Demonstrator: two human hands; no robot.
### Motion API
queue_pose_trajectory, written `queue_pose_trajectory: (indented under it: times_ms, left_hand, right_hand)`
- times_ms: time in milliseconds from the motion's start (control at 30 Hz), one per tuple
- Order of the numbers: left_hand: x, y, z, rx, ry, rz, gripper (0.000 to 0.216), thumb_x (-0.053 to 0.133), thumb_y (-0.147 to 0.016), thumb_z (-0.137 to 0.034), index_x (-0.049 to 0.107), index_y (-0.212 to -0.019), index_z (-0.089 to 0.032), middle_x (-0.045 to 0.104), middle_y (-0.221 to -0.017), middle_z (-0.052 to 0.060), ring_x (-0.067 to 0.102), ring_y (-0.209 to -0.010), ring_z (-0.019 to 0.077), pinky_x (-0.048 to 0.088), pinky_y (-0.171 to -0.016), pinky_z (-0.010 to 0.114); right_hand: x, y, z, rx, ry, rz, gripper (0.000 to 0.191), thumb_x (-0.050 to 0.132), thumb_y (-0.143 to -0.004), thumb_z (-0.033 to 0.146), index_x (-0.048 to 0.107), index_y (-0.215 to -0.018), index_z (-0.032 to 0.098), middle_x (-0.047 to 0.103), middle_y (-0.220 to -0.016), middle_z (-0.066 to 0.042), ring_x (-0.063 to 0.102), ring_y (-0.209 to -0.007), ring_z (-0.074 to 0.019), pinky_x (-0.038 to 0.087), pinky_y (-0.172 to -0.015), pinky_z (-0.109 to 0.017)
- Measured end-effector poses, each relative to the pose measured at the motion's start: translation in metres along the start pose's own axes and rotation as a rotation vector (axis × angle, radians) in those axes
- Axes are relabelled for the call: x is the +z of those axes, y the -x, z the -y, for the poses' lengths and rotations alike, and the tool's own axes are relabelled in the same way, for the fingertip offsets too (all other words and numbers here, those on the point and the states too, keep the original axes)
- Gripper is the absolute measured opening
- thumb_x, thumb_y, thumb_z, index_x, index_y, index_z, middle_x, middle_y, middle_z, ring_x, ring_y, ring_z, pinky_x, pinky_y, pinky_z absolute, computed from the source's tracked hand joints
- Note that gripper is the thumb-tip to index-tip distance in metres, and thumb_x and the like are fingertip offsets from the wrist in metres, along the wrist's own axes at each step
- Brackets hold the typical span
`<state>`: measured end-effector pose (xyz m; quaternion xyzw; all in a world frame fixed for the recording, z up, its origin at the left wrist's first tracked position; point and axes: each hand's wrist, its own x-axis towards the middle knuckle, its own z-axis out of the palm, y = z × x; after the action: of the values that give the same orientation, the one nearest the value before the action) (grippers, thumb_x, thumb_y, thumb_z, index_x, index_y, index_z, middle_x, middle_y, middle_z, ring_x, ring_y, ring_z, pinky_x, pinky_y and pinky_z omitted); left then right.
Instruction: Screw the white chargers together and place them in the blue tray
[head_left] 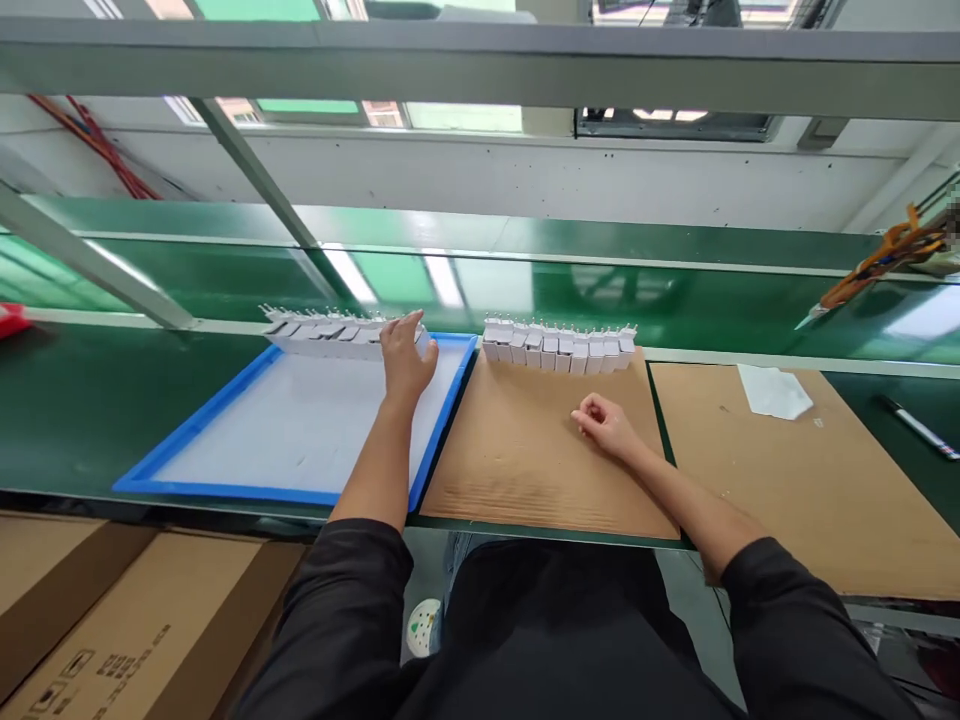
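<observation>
My left hand (407, 358) reaches over the right end of a row of small white boxes (330, 335), its fingers apart and the thumb out to the right. These boxes stand side by side at the far edge of a white board with a blue border (225, 490), thin wire-like tips sticking up from them. Whether the fingers press on the end box is hidden by the hand. Above a brown cardboard sheet (517, 450), my right hand (606, 425) is closed in a pinch; anything in it is too small to make out. Another row of white boxes (559, 348) stands at that sheet's far edge.
A second cardboard sheet (735, 470) lies to the right, bearing a white paper piece (774, 391). Farther right is a marker pen (922, 427). An orange-wrapped tool (877, 265) hangs at upper right. Large cartons (165, 610) stand lower left; a metal bar (480, 65) crosses overhead.
</observation>
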<state>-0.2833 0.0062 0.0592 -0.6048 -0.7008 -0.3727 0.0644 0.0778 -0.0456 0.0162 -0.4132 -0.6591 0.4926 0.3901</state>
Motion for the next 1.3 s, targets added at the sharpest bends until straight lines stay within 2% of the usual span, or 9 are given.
queue_pose_trajectory:
  times_ms: [167, 267, 367, 467, 567, 700, 933, 1100, 1300]
  left_hand:
    - [0.000, 0.015, -0.092, 0.228, 0.213, 0.253, 0.034, 0.046, -0.088, -0.031, 0.066, -0.115, -0.024, 0.071, -0.104, 0.004, 0.063, -0.096, 0.0211, 0.049, -0.091, 0.033]
    - [0.027, 0.043, -0.153, 0.359, 0.312, 0.414, 0.026, 0.051, -0.087, -0.031, 0.070, -0.103, -0.024, 0.072, -0.087, 0.003, 0.063, -0.076, 0.0168, 0.048, -0.076, 0.027]
    - [0.065, 0.073, -0.182, 0.349, 0.433, 0.529, 0.024, 0.051, -0.089, -0.033, 0.071, -0.097, -0.022, 0.071, -0.080, 0.003, 0.061, -0.069, 0.0151, 0.044, -0.068, 0.025]
    - [0.093, 0.092, -0.178, 0.227, 0.606, 0.618, 0.029, 0.048, -0.092, -0.039, 0.070, -0.097, -0.021, 0.070, -0.077, 0.002, 0.060, -0.068, 0.0145, 0.044, -0.067, 0.024]
    - [0.104, 0.099, -0.167, 0.109, 0.796, 0.671, 0.035, 0.045, -0.093, -0.046, 0.067, -0.097, -0.019, 0.065, -0.072, 0.001, 0.058, -0.065, 0.0132, 0.045, -0.066, 0.024]
    - [0.108, 0.100, -0.163, 0.012, 0.970, 0.680, 0.039, 0.045, -0.093, -0.051, 0.064, -0.087, -0.018, 0.057, -0.064, -0.001, 0.055, -0.062, 0.0123, 0.044, -0.059, 0.023]
    - [0.114, 0.100, -0.166, -0.020, 1.048, 0.735, 0.038, 0.045, -0.092, -0.053, 0.060, -0.091, -0.018, 0.062, -0.073, 0.001, 0.056, -0.061, 0.0113, 0.044, -0.056, 0.023]
    - [0.111, 0.099, -0.165, -0.002, 1.069, 0.724, 0.033, 0.045, -0.094, -0.049, 0.058, -0.090, -0.018, 0.063, -0.074, 0.000, 0.056, -0.061, 0.0103, 0.043, -0.057, 0.022]
    - [0.110, 0.099, -0.171, -0.074, 1.151, 0.813, 0.037, 0.048, -0.091, -0.053, 0.056, -0.087, -0.018, 0.061, -0.065, 0.000, 0.055, -0.059, 0.0107, 0.042, -0.055, 0.022]
  right_hand:
    - [-0.001, 0.009, -0.002, -0.045, 0.057, 0.024, 0.032, 0.067, -0.080, 0.049, 0.056, -0.075, 0.020, 0.056, -0.063, 0.003, 0.051, -0.057, -0.0110, 0.039, -0.056, -0.026]
    - [-0.012, 0.006, 0.005, -0.061, 0.025, -0.035, 0.032, 0.065, -0.081, 0.051, 0.060, -0.077, 0.019, 0.056, -0.062, 0.002, 0.051, -0.058, -0.0107, 0.040, -0.057, -0.025]
    - [-0.023, 0.000, 0.005, -0.048, -0.019, -0.104, 0.033, 0.060, -0.084, 0.052, 0.059, -0.084, 0.019, 0.056, -0.062, 0.003, 0.050, -0.054, -0.0100, 0.040, -0.055, -0.024]
    - [-0.029, -0.005, 0.003, -0.059, -0.019, -0.126, 0.034, 0.060, -0.084, 0.053, 0.059, -0.096, 0.020, 0.059, -0.066, 0.003, 0.053, -0.056, -0.0106, 0.044, -0.058, -0.025]
    - [-0.028, -0.008, 0.004, -0.072, 0.002, -0.107, 0.034, 0.060, -0.084, 0.051, 0.060, -0.100, 0.021, 0.061, -0.071, 0.002, 0.055, -0.059, -0.0110, 0.046, -0.061, -0.026]
    - [-0.023, -0.009, 0.005, -0.075, -0.010, -0.073, 0.033, 0.061, -0.082, 0.044, 0.057, -0.105, 0.020, 0.062, -0.074, 0.002, 0.057, -0.057, -0.0111, 0.047, -0.063, -0.027]
    - [-0.022, -0.004, -0.003, -0.053, 0.044, -0.051, 0.035, 0.062, -0.078, 0.032, 0.056, -0.111, 0.021, 0.061, -0.071, 0.004, 0.059, -0.061, -0.0128, 0.047, -0.065, -0.029]
    - [-0.022, -0.005, -0.003, -0.020, -0.051, -0.036, 0.036, 0.063, -0.078, 0.031, 0.056, -0.112, 0.021, 0.062, -0.075, 0.004, 0.061, -0.061, -0.0119, 0.048, -0.066, -0.028]
    - [-0.026, -0.003, 0.001, 0.084, -0.245, -0.015, 0.039, 0.070, -0.074, 0.036, 0.058, -0.108, 0.021, 0.061, -0.071, 0.005, 0.058, -0.057, -0.0108, 0.047, -0.062, -0.028]
